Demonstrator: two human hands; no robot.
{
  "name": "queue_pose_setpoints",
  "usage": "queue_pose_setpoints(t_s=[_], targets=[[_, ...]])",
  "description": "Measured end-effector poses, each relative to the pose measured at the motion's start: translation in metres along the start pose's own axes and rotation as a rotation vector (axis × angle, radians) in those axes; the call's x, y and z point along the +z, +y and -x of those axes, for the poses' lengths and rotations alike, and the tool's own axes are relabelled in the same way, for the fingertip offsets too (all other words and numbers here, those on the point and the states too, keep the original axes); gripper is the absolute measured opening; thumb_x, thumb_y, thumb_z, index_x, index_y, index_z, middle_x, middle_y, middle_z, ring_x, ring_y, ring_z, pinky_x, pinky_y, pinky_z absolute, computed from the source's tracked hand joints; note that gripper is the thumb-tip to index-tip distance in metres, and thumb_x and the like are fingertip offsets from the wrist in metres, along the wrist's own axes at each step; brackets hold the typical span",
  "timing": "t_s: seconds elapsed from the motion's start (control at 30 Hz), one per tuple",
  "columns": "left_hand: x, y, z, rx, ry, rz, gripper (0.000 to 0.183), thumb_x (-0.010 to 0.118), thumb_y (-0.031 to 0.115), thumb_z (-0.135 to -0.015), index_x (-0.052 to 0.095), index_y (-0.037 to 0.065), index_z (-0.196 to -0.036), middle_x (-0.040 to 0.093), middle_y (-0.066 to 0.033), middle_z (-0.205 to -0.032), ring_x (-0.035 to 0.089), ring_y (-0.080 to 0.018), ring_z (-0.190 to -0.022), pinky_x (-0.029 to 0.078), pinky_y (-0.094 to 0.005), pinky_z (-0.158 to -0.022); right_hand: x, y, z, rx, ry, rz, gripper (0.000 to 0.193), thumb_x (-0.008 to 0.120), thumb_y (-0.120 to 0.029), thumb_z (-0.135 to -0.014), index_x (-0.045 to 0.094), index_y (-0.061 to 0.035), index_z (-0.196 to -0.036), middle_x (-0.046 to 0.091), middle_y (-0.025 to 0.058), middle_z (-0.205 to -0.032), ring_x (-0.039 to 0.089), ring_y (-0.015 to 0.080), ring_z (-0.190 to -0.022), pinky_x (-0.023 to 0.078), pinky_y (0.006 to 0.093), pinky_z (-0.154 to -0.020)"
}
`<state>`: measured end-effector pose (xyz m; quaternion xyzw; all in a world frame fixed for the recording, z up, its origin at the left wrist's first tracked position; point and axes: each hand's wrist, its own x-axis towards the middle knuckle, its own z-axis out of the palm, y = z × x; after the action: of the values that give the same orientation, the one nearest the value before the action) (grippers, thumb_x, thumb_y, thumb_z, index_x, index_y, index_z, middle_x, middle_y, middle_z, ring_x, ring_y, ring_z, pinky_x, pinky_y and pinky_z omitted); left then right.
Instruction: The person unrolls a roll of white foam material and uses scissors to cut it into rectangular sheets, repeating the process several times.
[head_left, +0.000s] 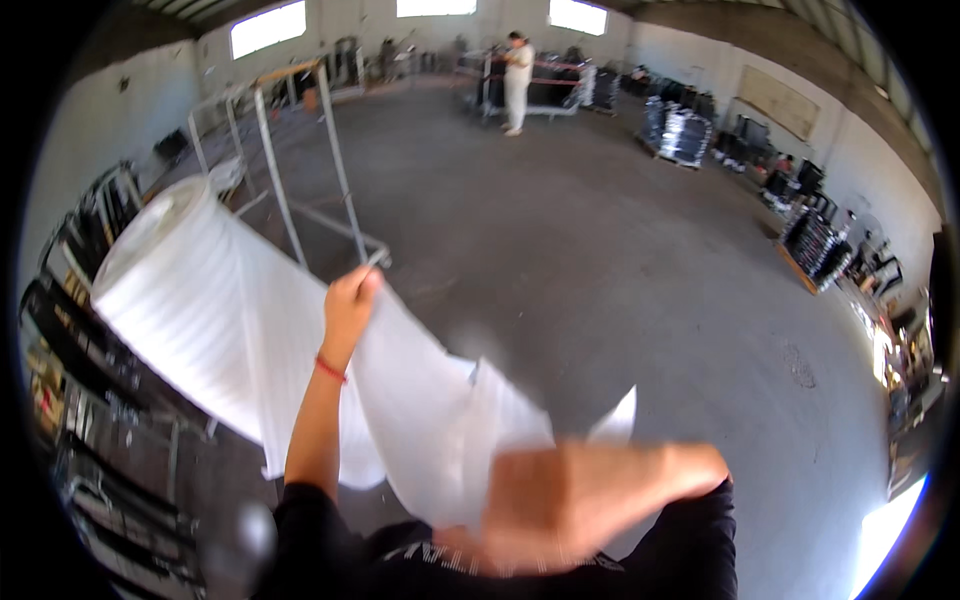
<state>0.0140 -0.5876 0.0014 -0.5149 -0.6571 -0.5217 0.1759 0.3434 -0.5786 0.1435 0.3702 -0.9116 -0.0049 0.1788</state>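
A large roll of white foam sheet (190, 290) lies at the left, with a loose length (420, 400) running from it toward my body. On the upper edge of that length, my left hand (352, 300) is closed, a red band around its wrist. My right hand (545, 500) is close to my chest, in front of the near end of the sheet. Motion smears its fingers, so their grip cannot be made out. A white pointed corner (617, 415) of sheet sticks up beyond the right wrist. The sheet's edge looks torn or uneven near the middle.
A metal frame (275, 165) stands behind the roll. Dark curved parts (95, 460) are racked along the left. Across the grey floor (560, 240), a person in light clothes (517, 80) stands by a loaded cart. Wrapped stacks (680, 130) line the right wall.
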Motion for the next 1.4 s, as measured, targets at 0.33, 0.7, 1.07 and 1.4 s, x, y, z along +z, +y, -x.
queue_pose_setpoints(t_s=[0.33,0.7,1.07,1.4], targets=[[0.006,0.047,0.007,0.055,-0.089,0.01,0.012,0.052,0.015,-0.084,0.058,0.004,-0.083,0.058,-0.0079,-0.074,0.055,-0.0204,-0.064,0.041,-0.0265,-0.058,0.149,0.168,0.012,0.845,0.079,-0.885,0.011,0.062,-0.012,-0.071,0.06,-0.0015,-0.073,0.057,0.0082,-0.09,0.051,0.0184,-0.082,0.039,0.0311,-0.075],[0.005,-0.019,0.041,-0.326,-0.389,0.36,0.019,0.062,0.021,-0.077,0.06,0.003,-0.076,0.057,-0.0033,-0.059,0.054,-0.0107,-0.055,0.04,-0.0267,-0.053,0.108,0.179,0.043,0.702,0.126,0.084,0.007,0.066,-0.007,-0.064,0.061,-0.0031,-0.066,0.054,0.0079,-0.108,0.046,0.0235,-0.105,0.035,0.0388,-0.09],[0.02,0.037,0.049,-0.209,-0.394,0.517,0.009,0.056,0.0,-0.065,0.057,0.001,-0.074,0.059,-0.0056,-0.069,0.053,-0.0157,-0.059,0.04,-0.028,-0.051,0.133,0.161,-0.019,0.007,0.092,0.201,0.015,0.065,-0.009,-0.061,0.051,-0.0058,-0.065,0.05,0.0093,-0.109,0.048,0.0267,-0.106,0.034,0.0439,-0.098],[-0.012,0.048,0.052,-0.21,-0.582,0.712,0.022,0.051,0.001,-0.077,0.055,-0.006,-0.098,0.059,-0.0082,-0.081,0.055,-0.0105,-0.078,0.044,-0.0239,-0.068,0.129,0.146,-0.015,0.493,0.034,0.072,0.038,0.065,-0.039,-0.068,0.055,-0.0054,-0.083,0.057,0.0131,-0.069,0.057,0.0299,-0.068,0.044,0.0366,-0.061]])
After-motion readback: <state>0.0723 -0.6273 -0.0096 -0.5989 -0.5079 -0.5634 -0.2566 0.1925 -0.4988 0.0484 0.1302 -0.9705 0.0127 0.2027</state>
